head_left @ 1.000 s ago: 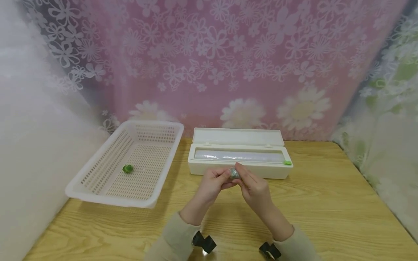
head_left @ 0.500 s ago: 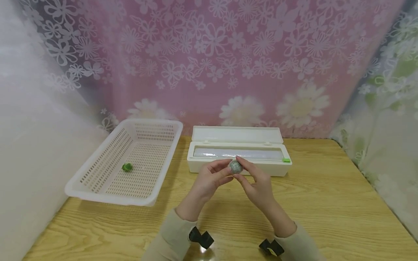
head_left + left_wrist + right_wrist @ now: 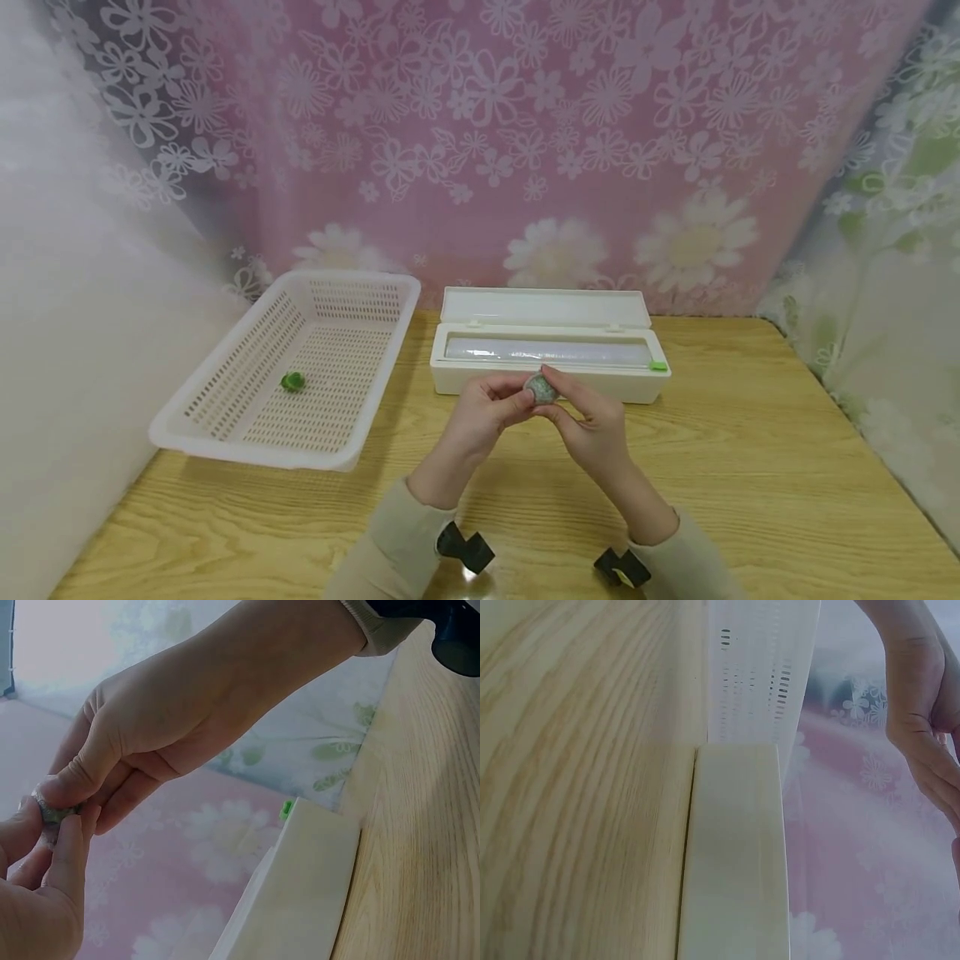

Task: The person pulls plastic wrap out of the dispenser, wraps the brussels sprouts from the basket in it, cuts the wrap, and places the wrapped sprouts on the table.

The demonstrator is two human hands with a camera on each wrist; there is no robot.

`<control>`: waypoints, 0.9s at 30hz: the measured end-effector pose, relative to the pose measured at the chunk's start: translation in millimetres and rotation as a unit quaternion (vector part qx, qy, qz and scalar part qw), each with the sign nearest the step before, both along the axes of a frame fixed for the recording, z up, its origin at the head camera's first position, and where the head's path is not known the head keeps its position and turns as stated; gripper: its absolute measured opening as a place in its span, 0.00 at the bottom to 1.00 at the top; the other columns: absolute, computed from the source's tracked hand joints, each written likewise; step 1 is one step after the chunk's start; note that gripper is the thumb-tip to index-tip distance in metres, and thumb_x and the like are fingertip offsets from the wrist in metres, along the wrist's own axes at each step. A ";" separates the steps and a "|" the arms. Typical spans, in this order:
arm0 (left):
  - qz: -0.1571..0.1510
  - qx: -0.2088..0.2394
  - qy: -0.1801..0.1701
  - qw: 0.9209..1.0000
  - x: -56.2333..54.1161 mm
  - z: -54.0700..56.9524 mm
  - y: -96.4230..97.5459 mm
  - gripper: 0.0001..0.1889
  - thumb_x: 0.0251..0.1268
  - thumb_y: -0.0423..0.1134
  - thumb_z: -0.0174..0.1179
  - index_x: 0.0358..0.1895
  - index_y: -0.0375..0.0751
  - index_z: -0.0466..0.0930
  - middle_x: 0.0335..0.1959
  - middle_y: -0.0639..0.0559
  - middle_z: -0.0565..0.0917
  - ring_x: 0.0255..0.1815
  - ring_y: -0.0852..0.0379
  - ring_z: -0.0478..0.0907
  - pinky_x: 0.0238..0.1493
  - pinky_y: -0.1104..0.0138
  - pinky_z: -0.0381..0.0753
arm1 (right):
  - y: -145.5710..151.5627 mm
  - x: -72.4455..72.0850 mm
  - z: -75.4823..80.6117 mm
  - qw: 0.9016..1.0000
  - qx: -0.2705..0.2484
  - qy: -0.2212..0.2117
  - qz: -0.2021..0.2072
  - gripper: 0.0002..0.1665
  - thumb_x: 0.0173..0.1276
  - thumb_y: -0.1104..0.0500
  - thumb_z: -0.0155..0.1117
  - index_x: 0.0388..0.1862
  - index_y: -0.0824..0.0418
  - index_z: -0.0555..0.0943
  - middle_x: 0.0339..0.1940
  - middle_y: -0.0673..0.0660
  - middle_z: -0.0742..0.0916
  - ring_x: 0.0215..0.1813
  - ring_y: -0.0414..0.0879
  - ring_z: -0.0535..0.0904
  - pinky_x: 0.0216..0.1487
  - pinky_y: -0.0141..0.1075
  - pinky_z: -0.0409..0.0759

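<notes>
In the head view, a small round grey-green thing wrapped in clear film point(image 3: 541, 388) is held up between both hands, in front of the box. My left hand point(image 3: 480, 415) pinches its left side, thumb towards me. My right hand point(image 3: 596, 421) pinches it from the right with thumb and fingertips. The left wrist view shows the wrapped thing point(image 3: 54, 811) between the fingers of both hands. Just behind stands a white cling film dispenser point(image 3: 517, 382), its lid raised, with a film roll point(image 3: 547, 351) inside and a green slide cutter point(image 3: 657, 367) at the right end.
At the left of the wooden table point(image 3: 750, 467) stands a white perforated plastic basket point(image 3: 176, 429). A small bright green piece point(image 3: 293, 382) lies in it; its kind is unclear. A pink flowered curtain point(image 3: 465, 125) hangs behind.
The fingers have shifted around the wrapped thing, showing more of it half a second ago and now than at first. Both hands stay in front of the dispenser; the basket and dispenser stand as before.
</notes>
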State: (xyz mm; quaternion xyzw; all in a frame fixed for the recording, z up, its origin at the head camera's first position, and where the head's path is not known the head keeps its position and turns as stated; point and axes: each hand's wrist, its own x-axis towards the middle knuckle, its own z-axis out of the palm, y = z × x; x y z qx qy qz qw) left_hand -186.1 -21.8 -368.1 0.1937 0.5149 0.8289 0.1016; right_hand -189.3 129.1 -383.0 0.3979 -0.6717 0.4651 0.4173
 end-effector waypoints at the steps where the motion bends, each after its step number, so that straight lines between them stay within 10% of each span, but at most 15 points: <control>1: 0.001 -0.002 0.001 1.000 0.0 0.4 0.2 0.25 0.53 0.35 0.58 0.48 0.14 0.66 0.33 0.52 0.81 0.35 0.60 0.79 0.40 0.68 0.77 | -0.1 -0.4 0.1 1.000 0.001 0.003 -0.003 0.24 0.56 0.55 0.61 0.42 0.76 0.77 0.39 0.68 0.82 0.48 0.44 0.76 0.45 0.29 0.75; 15: 0.037 -0.021 -0.036 0.998 -1.2 -0.3 2.1 0.14 0.58 0.23 0.53 0.48 0.20 0.70 0.32 0.51 0.78 0.32 0.60 0.77 0.39 0.68 0.77 | 8.6 2.9 11.7 0.995 0.068 0.009 -0.068 0.27 0.57 0.48 0.60 0.43 0.71 0.77 0.38 0.61 0.80 0.38 0.51 0.76 0.40 0.27 0.74; 27: 0.032 -0.058 -0.032 0.997 -0.8 -2.5 6.3 0.17 0.57 0.33 0.58 0.47 0.24 0.72 0.35 0.51 0.79 0.35 0.59 0.78 0.38 0.65 0.78 | 22.3 7.0 10.8 0.991 0.096 -0.056 -0.071 0.26 0.60 0.46 0.57 0.40 0.70 0.78 0.37 0.61 0.80 0.36 0.50 0.77 0.38 0.26 0.75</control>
